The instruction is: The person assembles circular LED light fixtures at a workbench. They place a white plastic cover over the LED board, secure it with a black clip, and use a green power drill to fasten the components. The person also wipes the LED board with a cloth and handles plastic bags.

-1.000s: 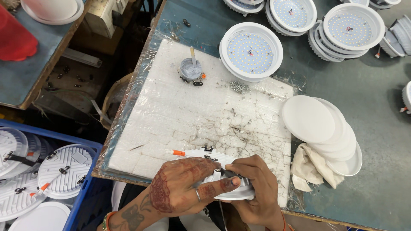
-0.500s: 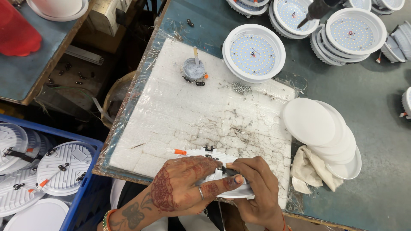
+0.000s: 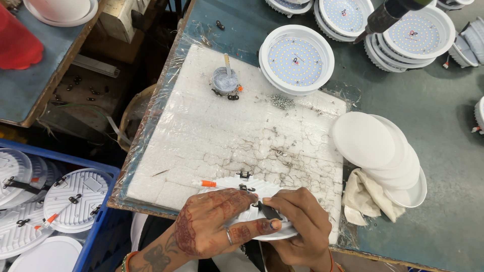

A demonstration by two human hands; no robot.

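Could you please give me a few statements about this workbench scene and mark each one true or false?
1. Both hands, left hand and right hand, grip a round white lamp housing. True.
2. The stack of white discs sits left of the foam pad. False: it lies to the right.
3. A small grey cup stands on the pad with a stick in it. True.
4. The blue crate holds red bottles. False: it holds round white lamp housings.
5. A crumpled cloth lies beside the discs. True.
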